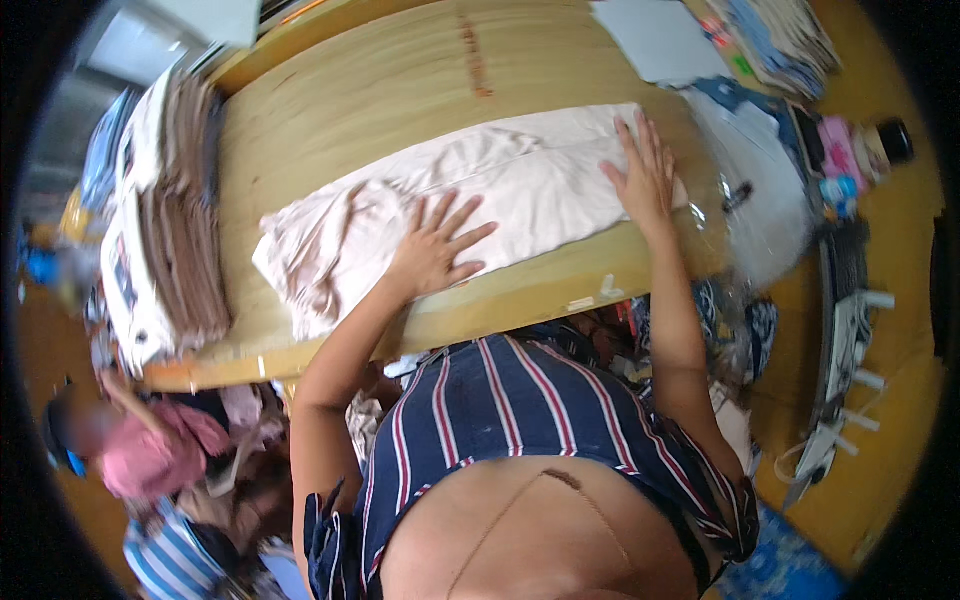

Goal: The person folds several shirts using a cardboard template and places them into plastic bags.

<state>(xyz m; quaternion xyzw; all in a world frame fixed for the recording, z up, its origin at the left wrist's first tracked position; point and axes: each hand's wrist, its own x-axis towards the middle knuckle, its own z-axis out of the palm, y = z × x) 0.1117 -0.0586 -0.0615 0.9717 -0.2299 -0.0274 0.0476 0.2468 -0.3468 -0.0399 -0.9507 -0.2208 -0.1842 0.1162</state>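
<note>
A pale pink garment [530, 200] lies lengthwise across the wooden table [350, 110], partly folded into a long strip. Its left end is bunched and wrinkled, while the right part lies flatter. My left hand [437, 245] rests palm down on the near middle of the cloth, fingers spread. Over at the right end, my right hand [643, 178] presses flat on the fabric with its fingers stretched out. Neither hand grips anything.
Tall stacks of folded garments [180, 260] stand at the table's left edge. To the right lie clear plastic bags [755, 190], a white sheet [655, 40] and more folded clothes [775, 40]. Another person in pink [165, 445] is at the lower left.
</note>
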